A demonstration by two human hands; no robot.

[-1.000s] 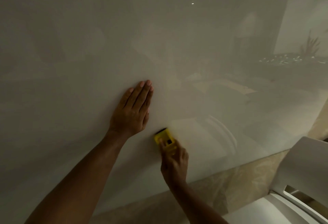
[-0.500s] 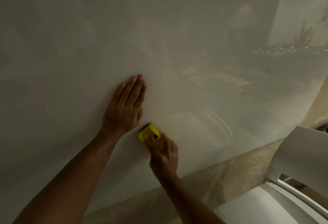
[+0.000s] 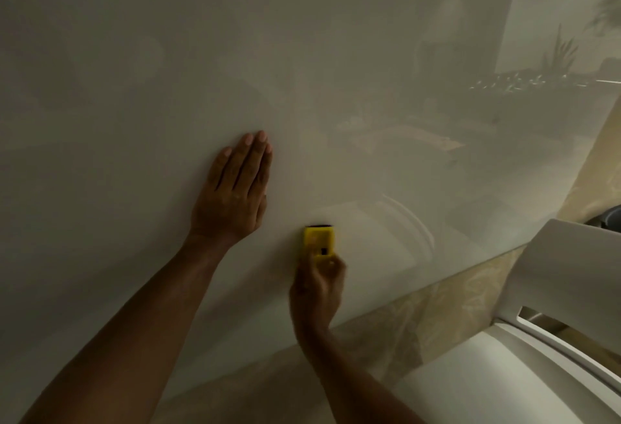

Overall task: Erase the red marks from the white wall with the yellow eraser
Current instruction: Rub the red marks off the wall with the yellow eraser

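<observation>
Head view, the only 1. Dim light, glossy white wall [image 3: 134,53] full of reflections.

Left hand [image 3: 233,193]: flat and spread on the wall, fingers together, pointing to about 1 o'clock. Holds nothing; looks like a brace.

Right hand [image 3: 317,289]: closed round the lower end of the yellow eraser [image 3: 318,243], at about 4 o'clock from the left hand, close by, not touching it. Eraser stands near upright, its dark top edge against the wall.

Red marks: none visible anywhere on the wall here. Either the patch is already clean or the marks are too faint in this light; cannot say which. Judged late in the task, only checking or faint traces left.

Pale chair [image 3: 537,373] at 5 o'clock of the frame.
</observation>
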